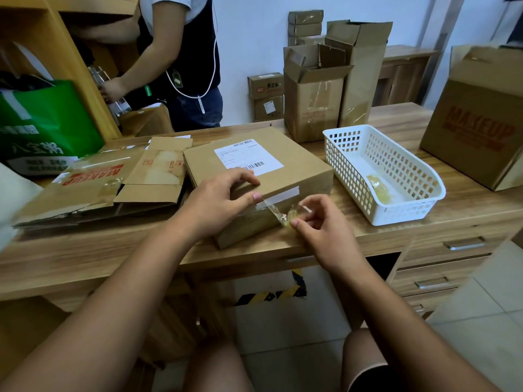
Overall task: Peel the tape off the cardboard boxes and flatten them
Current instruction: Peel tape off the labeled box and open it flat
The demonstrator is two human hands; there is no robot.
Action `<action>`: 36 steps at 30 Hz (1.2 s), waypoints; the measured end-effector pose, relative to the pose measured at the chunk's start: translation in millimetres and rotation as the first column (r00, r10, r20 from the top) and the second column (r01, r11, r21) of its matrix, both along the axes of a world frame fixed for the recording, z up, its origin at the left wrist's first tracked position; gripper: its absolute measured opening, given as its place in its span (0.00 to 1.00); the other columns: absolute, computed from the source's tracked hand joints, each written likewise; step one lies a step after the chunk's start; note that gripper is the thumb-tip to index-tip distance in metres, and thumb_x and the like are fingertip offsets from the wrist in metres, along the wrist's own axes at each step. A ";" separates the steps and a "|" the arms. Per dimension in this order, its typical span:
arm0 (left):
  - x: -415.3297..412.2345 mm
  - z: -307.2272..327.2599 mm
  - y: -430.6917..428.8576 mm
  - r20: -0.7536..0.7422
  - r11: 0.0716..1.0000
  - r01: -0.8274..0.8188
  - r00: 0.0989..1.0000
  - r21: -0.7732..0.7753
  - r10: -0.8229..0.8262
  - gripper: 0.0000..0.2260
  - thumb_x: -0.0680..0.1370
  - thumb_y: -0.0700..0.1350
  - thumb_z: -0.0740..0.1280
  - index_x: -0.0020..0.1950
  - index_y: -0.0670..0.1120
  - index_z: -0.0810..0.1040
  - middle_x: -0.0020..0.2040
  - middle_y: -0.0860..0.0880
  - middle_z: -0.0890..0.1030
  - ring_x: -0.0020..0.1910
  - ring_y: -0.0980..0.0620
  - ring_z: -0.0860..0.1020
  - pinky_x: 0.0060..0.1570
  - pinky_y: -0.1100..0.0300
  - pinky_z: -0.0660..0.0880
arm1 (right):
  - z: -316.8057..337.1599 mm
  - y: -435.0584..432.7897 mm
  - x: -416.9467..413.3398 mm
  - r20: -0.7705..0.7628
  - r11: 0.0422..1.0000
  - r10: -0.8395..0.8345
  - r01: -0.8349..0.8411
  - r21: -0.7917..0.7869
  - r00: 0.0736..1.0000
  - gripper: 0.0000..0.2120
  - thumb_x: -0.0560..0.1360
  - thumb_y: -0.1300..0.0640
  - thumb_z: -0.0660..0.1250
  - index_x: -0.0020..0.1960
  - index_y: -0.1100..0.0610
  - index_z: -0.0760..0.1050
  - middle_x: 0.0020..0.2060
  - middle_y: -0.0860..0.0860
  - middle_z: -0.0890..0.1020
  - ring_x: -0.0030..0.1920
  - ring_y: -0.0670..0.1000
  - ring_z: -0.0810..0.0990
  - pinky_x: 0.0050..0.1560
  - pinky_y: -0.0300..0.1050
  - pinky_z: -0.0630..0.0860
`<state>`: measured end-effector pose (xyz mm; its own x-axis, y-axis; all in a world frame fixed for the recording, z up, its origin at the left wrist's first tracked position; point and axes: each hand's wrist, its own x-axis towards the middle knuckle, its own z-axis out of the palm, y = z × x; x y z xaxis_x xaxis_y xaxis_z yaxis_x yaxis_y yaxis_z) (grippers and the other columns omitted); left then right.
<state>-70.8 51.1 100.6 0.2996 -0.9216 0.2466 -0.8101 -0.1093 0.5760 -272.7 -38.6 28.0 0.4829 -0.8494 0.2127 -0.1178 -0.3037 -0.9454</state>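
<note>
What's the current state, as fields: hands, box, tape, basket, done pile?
left hand: holds sealed box at its front top edge, thumb beside the tape
right hand: pinches clear tape, partly peeled off the box's front
white basket: right of box, holds a tape wad
flattened boxes: left of box, on desk
box status: not yet flattened

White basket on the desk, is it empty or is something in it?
Not empty. A crumpled wad of yellowish tape lies on the bottom of the white basket.
</note>
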 end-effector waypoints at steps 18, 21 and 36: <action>10.5 -2.7 7.3 0.094 0.987 0.139 0.985 0.083 -0.147 0.17 0.83 0.55 0.62 0.71 0.65 0.71 0.77 0.63 0.64 0.77 0.64 0.55 0.77 0.54 0.43 | -12.4 23.4 27.4 -0.059 0.782 -0.272 0.185 -0.595 0.961 0.04 0.78 0.60 0.68 0.52 0.54 0.79 0.47 0.47 0.79 0.50 0.50 0.75 0.50 0.49 0.75; -1.7 -6.5 1.3 0.102 0.995 0.090 0.990 0.037 -0.093 0.17 0.82 0.53 0.63 0.71 0.62 0.72 0.76 0.61 0.66 0.78 0.62 0.56 0.77 0.52 0.44 | -14.6 38.6 27.8 -0.029 0.811 -0.184 0.135 -0.569 0.983 0.05 0.78 0.63 0.68 0.51 0.56 0.78 0.46 0.48 0.78 0.48 0.50 0.76 0.48 0.47 0.75; -14.9 -6.5 -7.5 -0.014 1.000 0.025 1.000 -0.003 -0.025 0.14 0.80 0.51 0.67 0.65 0.61 0.76 0.74 0.60 0.70 0.75 0.62 0.61 0.76 0.50 0.47 | -9.3 93.4 25.6 -0.141 0.770 0.119 -0.181 -0.611 0.983 0.05 0.78 0.58 0.64 0.53 0.53 0.76 0.57 0.50 0.70 0.55 0.50 0.73 0.48 0.47 0.79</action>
